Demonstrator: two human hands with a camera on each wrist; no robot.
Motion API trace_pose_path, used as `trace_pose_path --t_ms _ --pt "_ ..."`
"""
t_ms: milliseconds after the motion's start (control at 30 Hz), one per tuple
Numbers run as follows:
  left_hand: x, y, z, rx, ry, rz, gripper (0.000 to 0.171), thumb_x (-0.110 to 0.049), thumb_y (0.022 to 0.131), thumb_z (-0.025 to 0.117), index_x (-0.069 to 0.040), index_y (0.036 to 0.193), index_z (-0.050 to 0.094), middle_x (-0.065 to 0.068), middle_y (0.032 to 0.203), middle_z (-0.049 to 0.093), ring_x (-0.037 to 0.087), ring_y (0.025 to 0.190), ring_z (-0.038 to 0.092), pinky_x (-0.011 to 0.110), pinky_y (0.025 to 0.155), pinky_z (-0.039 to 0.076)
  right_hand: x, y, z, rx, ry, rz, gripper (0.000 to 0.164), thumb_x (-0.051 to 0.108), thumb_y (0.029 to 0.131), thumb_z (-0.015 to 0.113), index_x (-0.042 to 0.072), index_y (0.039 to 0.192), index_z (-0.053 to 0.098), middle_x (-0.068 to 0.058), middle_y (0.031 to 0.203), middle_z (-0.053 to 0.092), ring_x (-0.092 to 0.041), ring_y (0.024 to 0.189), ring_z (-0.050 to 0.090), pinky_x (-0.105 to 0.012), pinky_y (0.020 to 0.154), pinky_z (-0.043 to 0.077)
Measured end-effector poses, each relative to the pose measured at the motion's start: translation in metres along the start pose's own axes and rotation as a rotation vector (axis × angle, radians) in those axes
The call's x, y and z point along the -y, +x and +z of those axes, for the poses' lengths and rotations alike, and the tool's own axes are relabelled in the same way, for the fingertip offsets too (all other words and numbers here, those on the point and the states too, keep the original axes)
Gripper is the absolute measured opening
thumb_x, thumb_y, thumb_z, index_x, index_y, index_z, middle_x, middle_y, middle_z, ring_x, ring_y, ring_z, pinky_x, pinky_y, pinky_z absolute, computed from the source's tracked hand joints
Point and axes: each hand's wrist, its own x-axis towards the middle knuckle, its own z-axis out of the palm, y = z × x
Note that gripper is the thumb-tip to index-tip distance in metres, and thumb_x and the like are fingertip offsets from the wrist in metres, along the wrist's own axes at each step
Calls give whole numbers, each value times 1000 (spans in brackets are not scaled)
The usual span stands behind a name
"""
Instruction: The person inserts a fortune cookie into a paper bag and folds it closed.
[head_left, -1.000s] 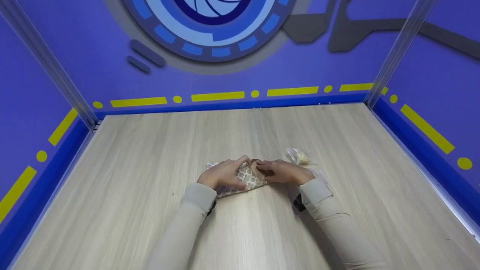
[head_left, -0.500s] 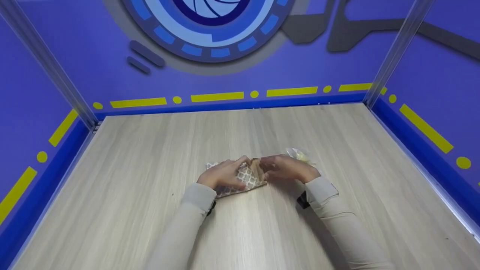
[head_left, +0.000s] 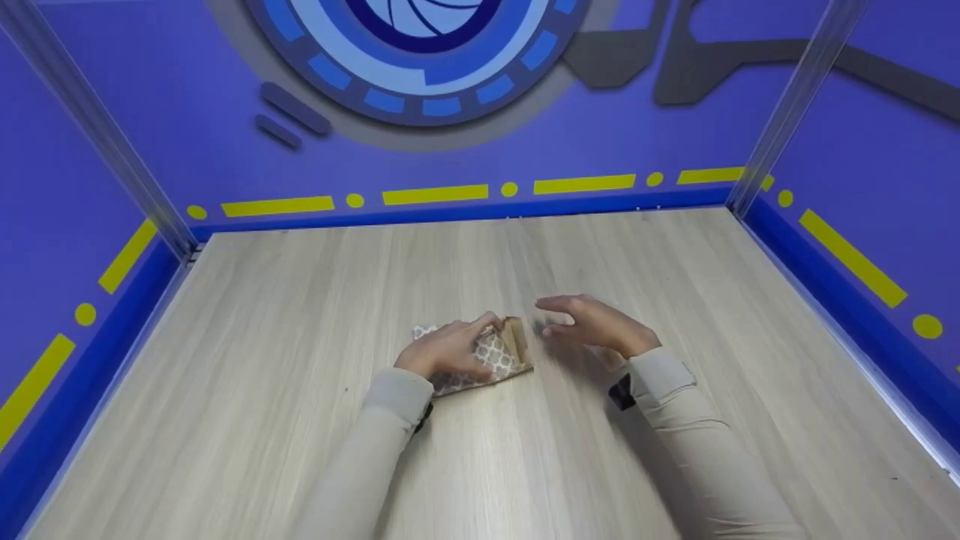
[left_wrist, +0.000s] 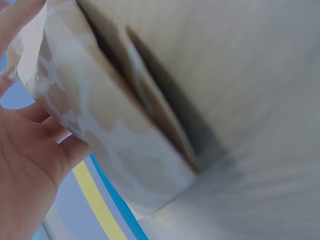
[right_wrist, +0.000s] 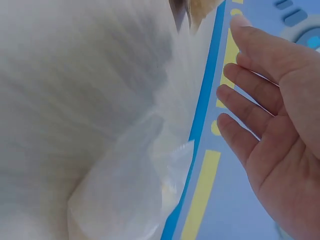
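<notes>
My left hand [head_left: 450,350] grips a brown paper bag [head_left: 495,356] with a white lattice pattern, thumb on the near side and fingers on the far side. The bag lies on the table, its plain brown mouth turned to the right. From the left wrist view, the paper bag [left_wrist: 120,135] shows a parted mouth with a dark gap inside. Just right of that mouth, my right hand [head_left: 596,324] hovers apart from it, fingers extended and holding nothing. A clear plastic bag [right_wrist: 120,190] lies near the right hand in the right wrist view; in the head view that hand mostly covers it.
A pale wood-grain table [head_left: 300,300] spreads around the hands. Blue panels with yellow marks [head_left: 435,193] wall it at the back and both sides, with metal posts [head_left: 780,112] in the corners.
My right hand has left the paper bag's mouth, moving right and slightly away, and its fingers have spread. The mouth is now uncovered. My left hand keeps its hold.
</notes>
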Motion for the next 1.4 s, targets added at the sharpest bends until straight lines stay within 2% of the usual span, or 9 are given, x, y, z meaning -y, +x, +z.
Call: trace_pose_path --t_ms 267,433,667,833,1167,1400 --pt "1 2 2 -1 4 24 69 -35 77 79 -32 134 39 7 114 63 21 95 59 42 82 49 -14 -7 -9 -35 48 26 55 21 93 64 3 141 46 -14 145 48 -32 135 43 -47 108 37" --pt "0 1 1 0 9 21 70 -36 77 79 -32 134 39 7 117 62 22 99 60 42 84 50 -24 -12 -16 -51 59 24 56 20 92 64 3 142 45 -15 145 47 -32 133 45 -48 106 39" --pt "0 2 1 4 -12 26 71 -38 76 80 -30 134 40 3 100 61 17 78 52 36 73 46 -39 -21 -24 -42 112 95 58 18 92 64 5 144 42 -16 148 42 -34 136 40 -51 107 36" --pt "0 1 1 4 -15 25 70 -38 76 79 -31 133 40 1 93 59 17 74 49 34 69 44 -48 -27 -28 -45 110 136 60 15 91 65 5 145 41 -17 149 41 -36 138 37 -54 109 33" --pt "0 1 0 2 -25 20 68 -36 76 79 -32 132 40 1 95 59 17 76 49 33 67 42 -69 -34 -34 -66 68 174 56 17 93 62 2 143 41 -24 145 43 -42 135 38 -57 108 32" --pt "1 1 1 -2 -25 23 68 -35 76 79 -31 132 41 2 102 61 18 79 51 34 68 43 -76 -35 -33 -58 103 232 55 18 96 58 -1 144 39 -27 142 44 -44 132 40 -58 106 34"
